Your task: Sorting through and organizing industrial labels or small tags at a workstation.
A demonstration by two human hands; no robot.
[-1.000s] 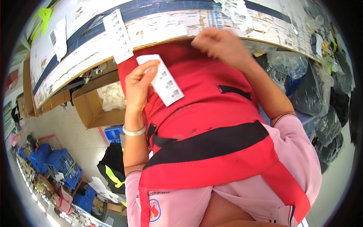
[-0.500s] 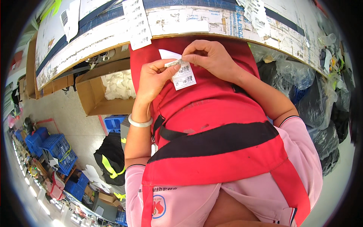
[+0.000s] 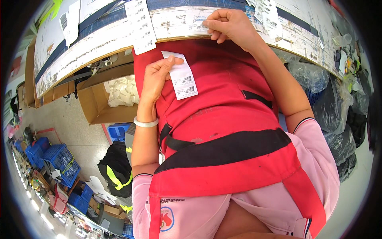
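Note:
My left hand (image 3: 158, 75) pinches a white strip of barcode stickers (image 3: 184, 81) between thumb and fingers. The strip hangs over the front of my red apron (image 3: 223, 83), its printed part at the lower end. My right hand (image 3: 230, 27) is up at the table's front edge, thumb and index finger closed on a small barcode sticker (image 3: 197, 27). That sticker is against a pale flat piece on the table (image 3: 171, 30); whether it is stuck down I cannot tell.
A longer barcode sticker strip (image 3: 141, 30) hangs over the table edge, left of my right hand. More white labels (image 3: 267, 16) lie right of it. Below the table at left stands a cardboard box (image 3: 95, 107) holding white pieces (image 3: 121, 91). Plastic bags (image 3: 330, 107) crowd the right side.
My right hand has moved away from the sticker strip, up to the table edge, with a small sticker. My left hand still holds the strip, which now hangs more fully in view.

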